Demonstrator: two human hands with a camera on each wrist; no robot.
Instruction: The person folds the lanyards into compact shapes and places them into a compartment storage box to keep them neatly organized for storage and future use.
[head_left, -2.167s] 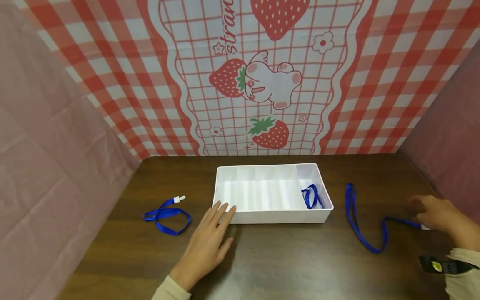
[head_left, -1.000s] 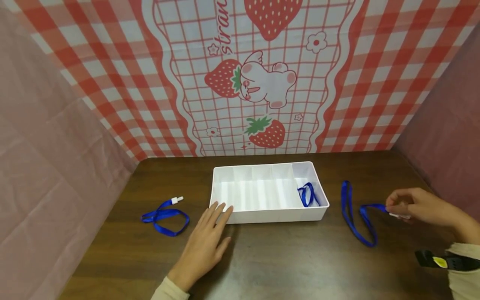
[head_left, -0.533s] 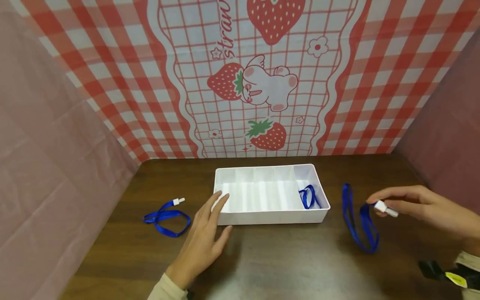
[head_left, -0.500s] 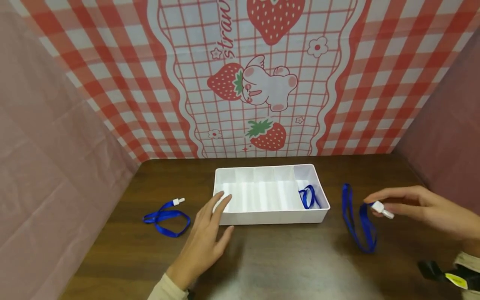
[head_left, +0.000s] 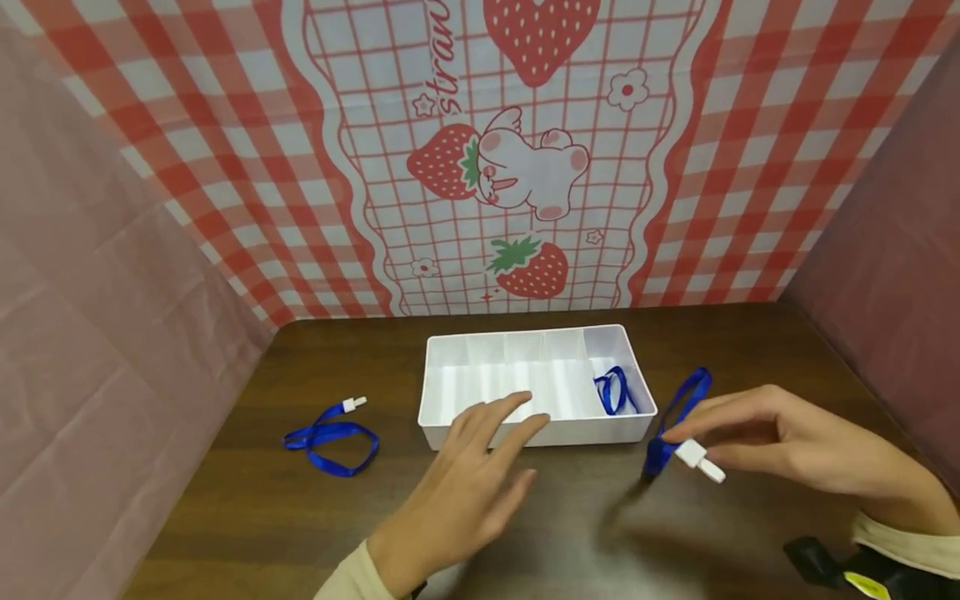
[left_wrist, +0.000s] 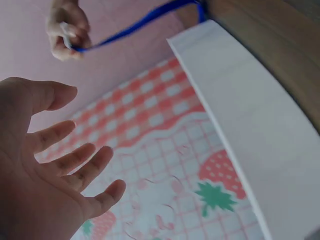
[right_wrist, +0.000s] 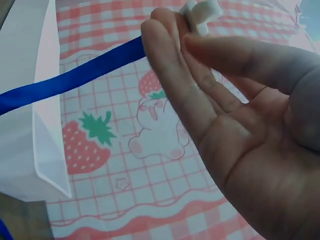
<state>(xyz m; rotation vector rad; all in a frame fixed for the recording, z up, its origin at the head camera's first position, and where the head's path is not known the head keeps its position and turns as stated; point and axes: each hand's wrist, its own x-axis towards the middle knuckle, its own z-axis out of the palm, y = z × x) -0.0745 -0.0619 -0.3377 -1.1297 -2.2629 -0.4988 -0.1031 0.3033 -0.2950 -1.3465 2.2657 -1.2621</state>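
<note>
Just to the right of the box, the person's right hand (head_left: pixel 787 446) pinches a flat blue ribbon lanyard (head_left: pixel 657 457) close to its small white plastic clip (head_left: pixel 692 454), thumb against fingertips. The clip juts out by the thumb, angled down toward the near edge, and the strap trails away from the fingers in a narrow loop; from here I can't tell whether its far end rests on the table.

The left hand (head_left: pixel 457 496) is held before the box's near side, fingers spread and gently bent, thumb apart. Seen from the head, its fingertips overlap the box, but the left wrist view shows a gap between them.

The box is a long, shallow, white plastic tray (head_left: pixel 592 431) divided into a row of narrow compartments, standing on a dark brown wood-grain table (head_left: pixel 225 500). In its rightmost compartment lies a coiled blue ribbon lanyard (head_left: pixel 623 385). Well to the left of the box, a looped blue lanyard with a white clip (head_left: pixel 330 432) lies on the table.

Behind everything hangs a red-and-white checked cloth printed with strawberries (head_left: pixel 532 183), with plain pink fabric (head_left: pixel 112 333) on either side. Cream sleeves (head_left: pixel 356 575) cover both forearms.
</note>
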